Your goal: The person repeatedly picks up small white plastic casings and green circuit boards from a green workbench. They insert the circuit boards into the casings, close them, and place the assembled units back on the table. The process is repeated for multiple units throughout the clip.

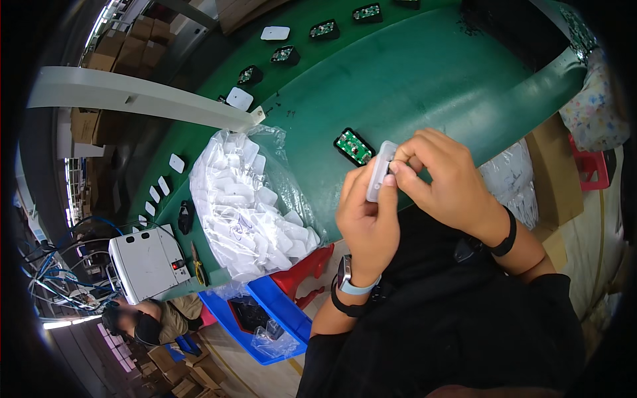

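Observation:
My left hand (369, 222) grips a white plastic cover (381, 174) by its edges, tilted so its inner side faces right. The fingers of my right hand (438, 179) are pinched against that inner side. A small dark piece seems to be at the fingertips, too small to name. Just beyond my left hand, a black housing with a green circuit board (353, 147) lies on the green work surface (411, 86). To the left is a clear plastic bag (249, 205) full of white covers.
More black housings with boards (324, 30) and loose white covers (240, 99) line the far strip. A pale metal bar (139, 99) crosses at left, above pliers (198, 265) and a grey box (149, 262). Blue bin (279, 312) below; co-workers sit at lower left and far right.

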Demonstrator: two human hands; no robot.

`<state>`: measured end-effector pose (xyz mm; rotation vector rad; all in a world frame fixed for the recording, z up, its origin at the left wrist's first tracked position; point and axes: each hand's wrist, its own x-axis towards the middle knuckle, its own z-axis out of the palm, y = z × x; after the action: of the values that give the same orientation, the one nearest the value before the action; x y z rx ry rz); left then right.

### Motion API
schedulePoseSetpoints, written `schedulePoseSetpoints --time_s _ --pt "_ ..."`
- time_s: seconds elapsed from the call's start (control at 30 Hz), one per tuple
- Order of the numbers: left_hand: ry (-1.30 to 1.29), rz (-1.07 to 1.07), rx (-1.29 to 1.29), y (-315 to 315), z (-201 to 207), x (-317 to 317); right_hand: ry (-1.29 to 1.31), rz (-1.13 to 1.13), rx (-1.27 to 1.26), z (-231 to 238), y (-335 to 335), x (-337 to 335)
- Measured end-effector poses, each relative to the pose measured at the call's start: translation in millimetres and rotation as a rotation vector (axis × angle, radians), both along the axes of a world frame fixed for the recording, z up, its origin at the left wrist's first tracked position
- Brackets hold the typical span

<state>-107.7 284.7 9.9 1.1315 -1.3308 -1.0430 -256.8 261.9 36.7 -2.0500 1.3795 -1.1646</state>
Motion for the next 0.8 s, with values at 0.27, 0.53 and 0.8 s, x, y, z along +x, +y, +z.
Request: schedulePoseSetpoints --time_s 0.27,0.53,0.8 --pt "0.347 -0.009 0.239 -2.7 5.0 6.6 -0.677 0.196 0.481 -6.3 -5.8 1.6" --pt "0.450 -0.100 0.231 -1.3 7.4 11.1 -0.743 0.223 0.479 -9.7 -5.2 -1.9" --pt "0.435 -0.083 0.219 0.3 2.0 9.3 -0.766 0.131 0.432 -5.1 -0.5 0.7"
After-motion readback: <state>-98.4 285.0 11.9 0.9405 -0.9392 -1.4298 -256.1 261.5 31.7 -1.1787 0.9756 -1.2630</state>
